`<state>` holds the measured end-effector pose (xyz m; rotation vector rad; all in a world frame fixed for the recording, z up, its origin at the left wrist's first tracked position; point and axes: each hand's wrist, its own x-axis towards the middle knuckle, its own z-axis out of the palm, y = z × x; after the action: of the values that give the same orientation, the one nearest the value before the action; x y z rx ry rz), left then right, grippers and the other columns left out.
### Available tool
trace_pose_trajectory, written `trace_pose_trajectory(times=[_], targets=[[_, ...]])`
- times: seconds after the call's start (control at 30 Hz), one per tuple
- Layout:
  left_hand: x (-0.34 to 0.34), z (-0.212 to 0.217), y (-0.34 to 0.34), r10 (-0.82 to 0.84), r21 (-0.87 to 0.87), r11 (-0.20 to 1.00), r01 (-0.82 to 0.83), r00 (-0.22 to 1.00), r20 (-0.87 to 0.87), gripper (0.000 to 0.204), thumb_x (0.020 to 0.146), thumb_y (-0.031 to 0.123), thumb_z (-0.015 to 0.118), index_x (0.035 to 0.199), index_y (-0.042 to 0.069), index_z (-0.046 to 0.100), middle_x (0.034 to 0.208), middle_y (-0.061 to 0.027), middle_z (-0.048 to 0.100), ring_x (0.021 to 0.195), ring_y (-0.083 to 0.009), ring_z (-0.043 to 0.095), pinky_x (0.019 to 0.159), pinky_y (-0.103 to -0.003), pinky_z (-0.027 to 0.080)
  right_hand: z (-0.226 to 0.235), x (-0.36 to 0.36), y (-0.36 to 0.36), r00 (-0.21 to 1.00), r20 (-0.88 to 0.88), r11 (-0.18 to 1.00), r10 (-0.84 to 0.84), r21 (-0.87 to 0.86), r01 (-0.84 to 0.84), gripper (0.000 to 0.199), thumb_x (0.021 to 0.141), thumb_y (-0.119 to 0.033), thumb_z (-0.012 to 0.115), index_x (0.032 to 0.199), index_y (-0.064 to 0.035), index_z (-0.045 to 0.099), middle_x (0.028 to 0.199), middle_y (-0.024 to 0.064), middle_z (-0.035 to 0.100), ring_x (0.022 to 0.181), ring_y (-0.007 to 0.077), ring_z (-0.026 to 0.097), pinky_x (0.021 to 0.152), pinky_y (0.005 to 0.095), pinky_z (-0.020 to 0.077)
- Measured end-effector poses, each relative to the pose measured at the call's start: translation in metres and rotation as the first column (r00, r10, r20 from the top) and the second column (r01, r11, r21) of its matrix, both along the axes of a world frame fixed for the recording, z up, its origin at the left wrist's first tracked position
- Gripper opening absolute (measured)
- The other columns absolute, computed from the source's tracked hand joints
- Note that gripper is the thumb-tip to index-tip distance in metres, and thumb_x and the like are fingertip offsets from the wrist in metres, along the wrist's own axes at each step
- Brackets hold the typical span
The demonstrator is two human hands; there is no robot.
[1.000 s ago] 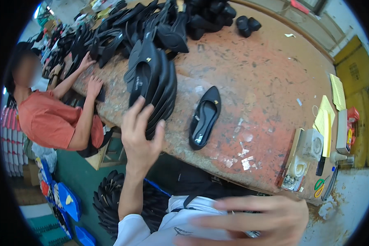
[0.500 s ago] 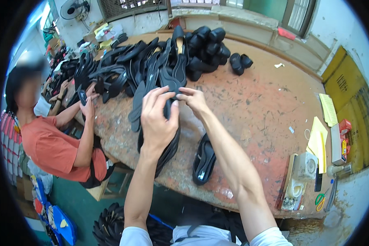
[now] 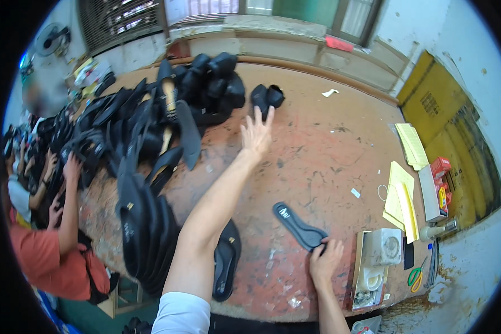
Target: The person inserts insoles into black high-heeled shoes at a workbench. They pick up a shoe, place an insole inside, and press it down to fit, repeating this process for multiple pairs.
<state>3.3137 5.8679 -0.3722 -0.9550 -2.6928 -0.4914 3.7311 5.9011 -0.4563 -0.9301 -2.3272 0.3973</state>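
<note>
A co-worker in an orange shirt (image 3: 39,261) handles black soles at the table's left edge. The left hand (image 3: 256,133) stretches out over the worn table (image 3: 328,150), fingers spread and empty, just short of a small black pair (image 3: 266,98). The right hand (image 3: 325,261) pinches the near end of a black insole (image 3: 298,225) lying flat on the table.

A worn wooden workbench (image 3: 339,161) with a blotchy reddish top fills the room's middle — behind it runs a pale wall with a barred window (image 3: 117,22) and glazed panes (image 3: 312,14) letting in daylight, a fan (image 3: 53,39) at the left, yellow cardboard (image 3: 445,111) leaning at the right.
</note>
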Motion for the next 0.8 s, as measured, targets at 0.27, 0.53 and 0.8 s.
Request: trace_pose_trajectory(times=[0.27,0.53,0.8], targets=[[-0.137,-0.056,0.08,0.091,-0.056,0.994,-0.091,0.996,-0.008,0.077,0.106,0.011,0.055,0.168,0.05,0.031,0.172,-0.0257,0.032,0.143,-0.0602,0.047,0.105,-0.069,0.053,0.011,-0.01,-0.005,0.992,0.126,0.995,0.02,-0.1,-0.008,0.017,0.085,-0.007,0.066,0.102,-0.0046,0.062,0.102,0.0192,0.058,0.097,0.0405,0.056,0.087,0.0538,0.0423],[-0.022,-0.024,0.053,-0.15,0.103,0.983,0.153,0.988,-0.037,0.077,0.084,-0.003,0.068,0.153,0.026,0.049,0.134,-0.0264,0.052,0.112,-0.0537,0.065,0.089,-0.063,0.06,0.01,-0.005,0.001,0.998,0.061,0.994,-0.002,-0.105,0.008,0.019,0.084,-0.006,0.067,0.103,-0.0055,0.063,0.102,0.0182,0.059,0.099,0.0399,0.057,0.087,0.0539,0.0426],[0.181,0.003,-0.074,-0.376,0.134,0.919,0.37,0.926,0.022,0.067,0.087,0.018,0.084,0.144,0.014,0.05,0.134,-0.0221,0.057,0.129,-0.0463,0.059,0.117,-0.068,0.04,0.028,0.04,-0.03,0.983,-0.078,0.905,0.165,-0.384,-0.182,0.02,0.087,-0.011,0.068,0.106,-0.0061,0.064,0.103,0.0191,0.062,0.104,0.0417,0.059,0.09,0.0546,0.0457]])
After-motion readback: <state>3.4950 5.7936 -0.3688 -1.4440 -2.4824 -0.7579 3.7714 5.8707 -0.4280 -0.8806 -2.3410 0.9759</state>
